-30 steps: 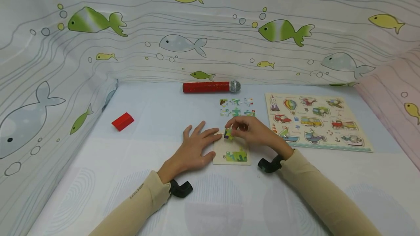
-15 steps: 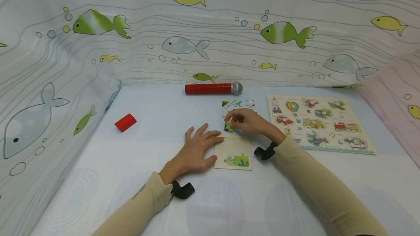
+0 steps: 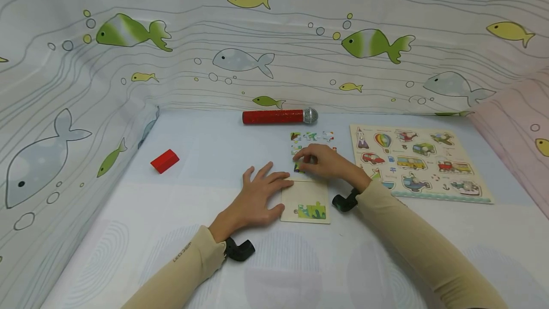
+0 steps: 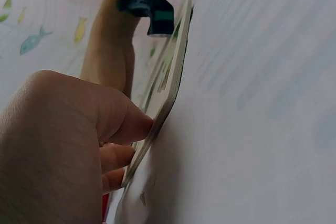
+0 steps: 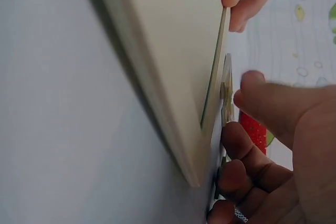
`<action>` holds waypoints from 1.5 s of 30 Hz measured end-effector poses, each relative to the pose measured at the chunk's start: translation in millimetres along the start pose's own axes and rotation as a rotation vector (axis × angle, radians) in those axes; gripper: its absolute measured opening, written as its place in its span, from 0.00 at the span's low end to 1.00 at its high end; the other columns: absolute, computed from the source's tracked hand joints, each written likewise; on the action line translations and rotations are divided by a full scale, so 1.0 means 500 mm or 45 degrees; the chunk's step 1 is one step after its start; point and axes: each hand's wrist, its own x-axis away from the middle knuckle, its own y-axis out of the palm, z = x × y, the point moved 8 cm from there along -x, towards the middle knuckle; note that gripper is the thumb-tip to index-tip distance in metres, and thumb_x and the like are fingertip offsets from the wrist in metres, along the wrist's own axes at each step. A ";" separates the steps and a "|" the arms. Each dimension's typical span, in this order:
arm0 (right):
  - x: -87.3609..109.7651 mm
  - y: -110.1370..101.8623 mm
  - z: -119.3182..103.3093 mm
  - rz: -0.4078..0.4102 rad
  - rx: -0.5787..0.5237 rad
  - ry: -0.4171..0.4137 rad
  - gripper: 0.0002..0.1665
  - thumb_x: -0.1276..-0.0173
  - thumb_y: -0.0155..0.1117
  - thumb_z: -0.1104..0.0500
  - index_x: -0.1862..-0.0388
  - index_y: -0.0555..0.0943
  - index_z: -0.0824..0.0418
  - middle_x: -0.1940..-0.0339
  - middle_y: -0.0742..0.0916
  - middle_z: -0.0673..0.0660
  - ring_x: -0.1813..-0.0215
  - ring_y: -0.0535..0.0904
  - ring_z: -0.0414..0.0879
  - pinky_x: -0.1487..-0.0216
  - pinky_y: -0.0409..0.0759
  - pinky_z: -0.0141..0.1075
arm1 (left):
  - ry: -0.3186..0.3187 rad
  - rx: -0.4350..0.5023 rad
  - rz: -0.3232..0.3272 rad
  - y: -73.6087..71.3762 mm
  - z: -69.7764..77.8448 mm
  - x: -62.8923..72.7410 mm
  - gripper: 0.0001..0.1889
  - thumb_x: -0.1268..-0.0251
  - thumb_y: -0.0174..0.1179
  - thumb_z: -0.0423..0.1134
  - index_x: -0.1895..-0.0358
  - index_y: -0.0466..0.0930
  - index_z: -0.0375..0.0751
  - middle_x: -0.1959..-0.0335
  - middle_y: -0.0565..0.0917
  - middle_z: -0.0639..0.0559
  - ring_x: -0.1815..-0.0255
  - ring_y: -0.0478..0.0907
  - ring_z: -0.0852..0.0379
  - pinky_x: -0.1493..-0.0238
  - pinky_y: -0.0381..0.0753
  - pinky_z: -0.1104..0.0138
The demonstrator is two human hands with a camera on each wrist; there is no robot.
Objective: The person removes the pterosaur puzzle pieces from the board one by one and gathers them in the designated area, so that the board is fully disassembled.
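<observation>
My left hand [image 3: 257, 199] lies spread at the left side of a small pale puzzle board [image 3: 296, 197], its thumb and fingertips touching the edge. Joined green jigsaw pieces [image 3: 312, 211] sit in the tray's near right corner. Just beyond the far edge, my right hand [image 3: 323, 160] hovers over a green and dark puzzle piece [image 3: 298, 168], partly covering it. In the right wrist view, that hand's thumb stands apart from its curved fingers, with the loose piece [image 5: 227, 90] lying flat beside them. Several more loose jigsaw pieces [image 3: 310, 136] lie behind the right hand, some hidden by it.
A red microphone [image 3: 274, 117] with a silver head lies at the back. To the right is a large picture puzzle board [image 3: 429, 156] with vehicles. A red block [image 3: 165, 160] rests at the left. A fish-patterned cloth [image 3: 300, 75] rises behind the table.
My right hand has carried the green and dark piece off the small board, set it beyond the far edge and parted its thumb from it. The left hand has stayed at the board.
</observation>
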 end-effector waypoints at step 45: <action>0.091 -0.020 -0.010 0.096 -0.126 -0.084 0.17 0.35 0.75 0.58 0.47 0.87 0.55 0.61 0.87 0.52 0.71 0.71 0.43 0.68 0.70 0.31 | 0.065 -0.072 -0.053 0.006 0.010 0.001 0.32 0.34 0.53 0.62 0.28 0.73 0.59 0.21 0.66 0.56 0.16 0.49 0.36 0.28 0.43 0.29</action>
